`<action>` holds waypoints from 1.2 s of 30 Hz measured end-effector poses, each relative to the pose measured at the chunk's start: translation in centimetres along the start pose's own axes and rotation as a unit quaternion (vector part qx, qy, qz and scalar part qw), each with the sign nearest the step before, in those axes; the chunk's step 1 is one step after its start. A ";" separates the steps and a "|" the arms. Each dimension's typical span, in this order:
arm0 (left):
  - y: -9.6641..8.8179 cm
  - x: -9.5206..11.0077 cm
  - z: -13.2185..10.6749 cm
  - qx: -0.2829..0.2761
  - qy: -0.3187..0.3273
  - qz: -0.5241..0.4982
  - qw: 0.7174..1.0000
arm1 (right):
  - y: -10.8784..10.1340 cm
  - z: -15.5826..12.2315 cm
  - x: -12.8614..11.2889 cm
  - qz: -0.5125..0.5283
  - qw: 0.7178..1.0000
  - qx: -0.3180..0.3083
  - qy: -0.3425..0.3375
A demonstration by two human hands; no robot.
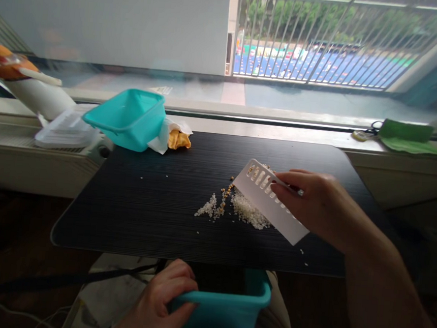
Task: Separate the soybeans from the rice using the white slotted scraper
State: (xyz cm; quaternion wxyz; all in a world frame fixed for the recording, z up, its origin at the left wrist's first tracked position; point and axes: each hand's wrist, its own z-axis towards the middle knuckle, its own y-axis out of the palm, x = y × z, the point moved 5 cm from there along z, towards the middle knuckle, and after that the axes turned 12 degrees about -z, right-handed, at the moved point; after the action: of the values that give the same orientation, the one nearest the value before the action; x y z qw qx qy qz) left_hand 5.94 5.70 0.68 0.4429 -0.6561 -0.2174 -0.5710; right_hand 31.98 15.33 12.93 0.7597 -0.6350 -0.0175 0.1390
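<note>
My right hand [303, 197] pinches a white plastic scraper [262, 193] with a row of slots along its upper edge. The scraper is tilted over a heap of white rice-like grains [250, 212] on the dark table. Left of the heap lie a smaller pile of the same grains [209, 207] and several yellow-brown kernels [228, 190]. Below the table's front edge, my left hand [170, 297] is closed on the rim of a teal plastic bin [229, 300] at my lap. Shadow hides what is inside it.
On the table's back left stands a second teal bin [130, 120], beside a crumpled orange-and-white wrapper [179, 139]. A clear plastic lid [66, 129] rests on the ledge left of it. A green cloth [406, 137] lies on the right windowsill. The black table [129, 217] has rounded corners.
</note>
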 end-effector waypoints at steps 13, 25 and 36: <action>0.0 -0.4 -0.4 0.002 -0.020 -0.007 1.000 | -0.3 0.9 -2.2 -0.072 0.993 -0.066 -0.058; -0.1 0.0 -0.3 0.011 -0.013 -0.007 1.000 | 0.3 2.2 -3.3 -0.100 0.990 -0.085 -0.054; 0.0 -0.3 -0.3 0.001 -0.005 -0.014 1.000 | -1.4 -2.3 -2.6 -0.078 0.986 -0.023 -0.146</action>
State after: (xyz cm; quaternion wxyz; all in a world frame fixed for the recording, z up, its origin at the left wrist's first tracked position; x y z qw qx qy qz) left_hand 5.71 5.52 0.35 0.4345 -0.6552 -0.2295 -0.5738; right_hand 30.22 12.30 14.24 0.7430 -0.6217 -0.1807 0.1697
